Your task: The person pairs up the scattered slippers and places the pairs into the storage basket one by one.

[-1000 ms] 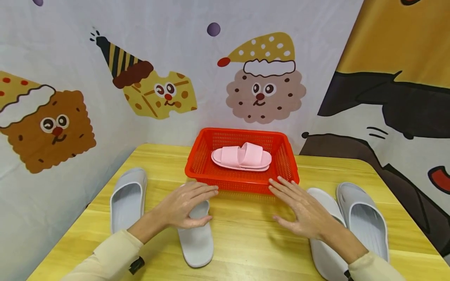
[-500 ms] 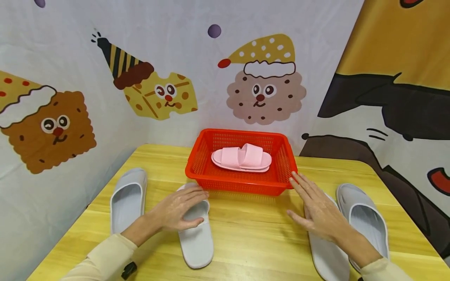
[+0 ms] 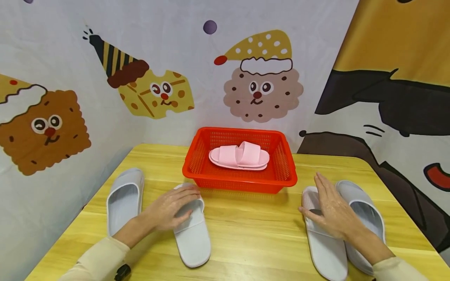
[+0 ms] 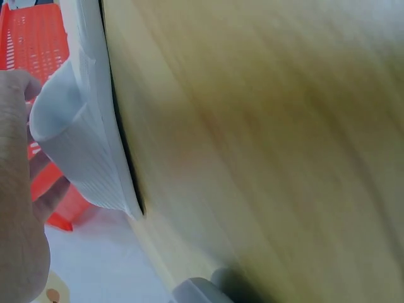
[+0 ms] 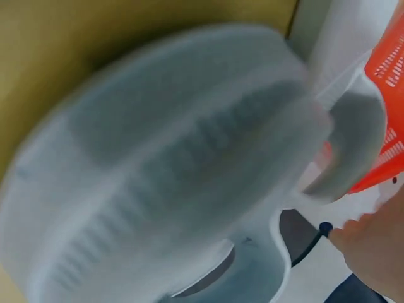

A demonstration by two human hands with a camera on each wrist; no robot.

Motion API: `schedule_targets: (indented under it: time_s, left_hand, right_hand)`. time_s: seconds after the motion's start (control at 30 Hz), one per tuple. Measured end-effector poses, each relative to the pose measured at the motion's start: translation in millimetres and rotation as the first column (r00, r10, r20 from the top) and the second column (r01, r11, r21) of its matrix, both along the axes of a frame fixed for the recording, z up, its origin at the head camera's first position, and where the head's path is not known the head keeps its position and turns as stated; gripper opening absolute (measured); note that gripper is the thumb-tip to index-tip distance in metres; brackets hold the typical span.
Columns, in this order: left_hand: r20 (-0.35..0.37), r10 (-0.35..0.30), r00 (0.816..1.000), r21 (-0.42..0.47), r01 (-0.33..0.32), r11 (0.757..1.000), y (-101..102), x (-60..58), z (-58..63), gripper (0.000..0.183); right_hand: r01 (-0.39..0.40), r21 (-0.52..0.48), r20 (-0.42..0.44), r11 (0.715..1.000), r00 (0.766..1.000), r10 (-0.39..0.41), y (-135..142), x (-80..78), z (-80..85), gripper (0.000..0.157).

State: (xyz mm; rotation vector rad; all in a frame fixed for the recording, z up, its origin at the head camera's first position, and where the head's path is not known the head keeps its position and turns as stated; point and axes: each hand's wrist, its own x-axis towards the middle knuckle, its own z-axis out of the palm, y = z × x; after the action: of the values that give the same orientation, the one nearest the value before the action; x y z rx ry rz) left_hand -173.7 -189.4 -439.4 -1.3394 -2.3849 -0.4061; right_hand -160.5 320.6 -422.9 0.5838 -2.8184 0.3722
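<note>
My left hand (image 3: 165,210) hovers over the strap end of a light grey slipper (image 3: 193,244), fingers extended and thumb apart. In the left wrist view that hand lies beside the raised strap (image 4: 76,132); whether it touches is unclear. On the right, my right hand (image 3: 334,214) is spread above another light grey slipper (image 3: 327,249), partly covering its strap. A darker grey closed-toe slipper (image 3: 369,212) lies right beside it, partly hidden by my wrist. Its match, another closed-toe slipper (image 3: 123,205), lies left of my left hand. Neither hand holds anything.
A red plastic basket (image 3: 242,183) stands at the back of the wooden table (image 3: 256,234), with pink slippers (image 3: 251,154) inside. Behind it hangs a cloth (image 3: 168,23) printed with cartoon snacks. Bare wood lies between the two hands.
Both hands have moved apart from the basket's front: the left one leftward and slightly nearer me, the right one rightward. The slippers and basket stay in place; the head view shifts slightly.
</note>
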Motion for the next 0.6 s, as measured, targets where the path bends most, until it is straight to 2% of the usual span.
schedule_targets:
  time_s: [0.23, 0.5, 0.6]
  left_hand:
    - [0.011, 0.004, 1.0, 0.012, -0.004, 1.0, -5.1, -2.7, 0.0, 0.042]
    - [0.042, 0.01, 0.999, 0.005, -0.01, 1.0, -8.4, -6.3, 5.4, 0.035]
    - [0.044, 0.013, 0.999, -0.001, -0.013, 1.0, -9.9, -7.4, 5.7, 0.036]
  right_hand:
    - [0.031, 0.032, 0.133, 0.999, 0.99, -0.035, 5.7, 0.3, -3.0, 0.098]
    - [0.03, 0.057, 0.137, 0.998, 0.99, -0.037, 4.5, -1.8, -6.9, 0.085]
    - [0.048, 0.07, 0.146, 0.996, 0.988, -0.058, 3.3, -1.7, -6.5, 0.086]
